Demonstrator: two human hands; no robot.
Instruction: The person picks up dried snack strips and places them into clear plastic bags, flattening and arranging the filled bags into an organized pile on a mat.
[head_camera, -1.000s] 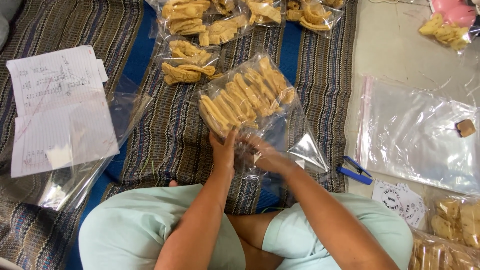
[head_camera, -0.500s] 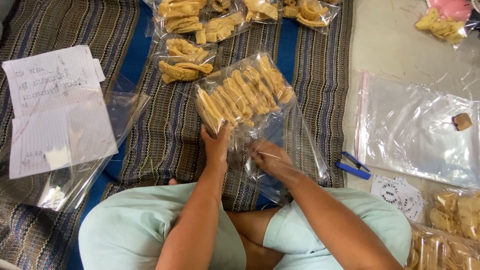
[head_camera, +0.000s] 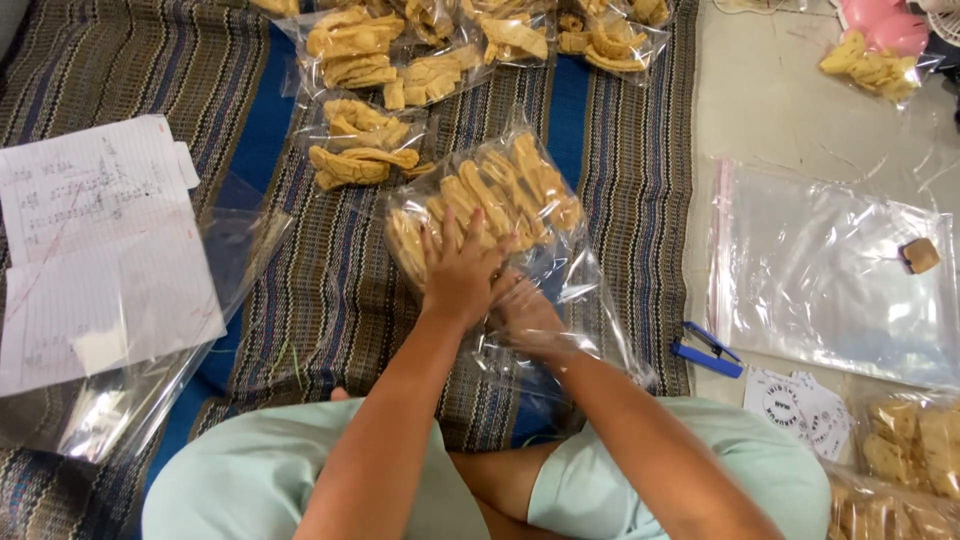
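Pressing left hand flat on cracker bag.

Left hand flat (fingers spread) — right hand cupped

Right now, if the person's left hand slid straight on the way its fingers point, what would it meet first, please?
The left hand lies flat on the clear bag of crackers, fingers pointing away from the body. Straight on, it would probably meet the smaller cracker packets on the striped mat.

Left hand: now flat, fingers spread, atop bag of crackers, up from its near edge. Right hand: tucked closer beneath it.
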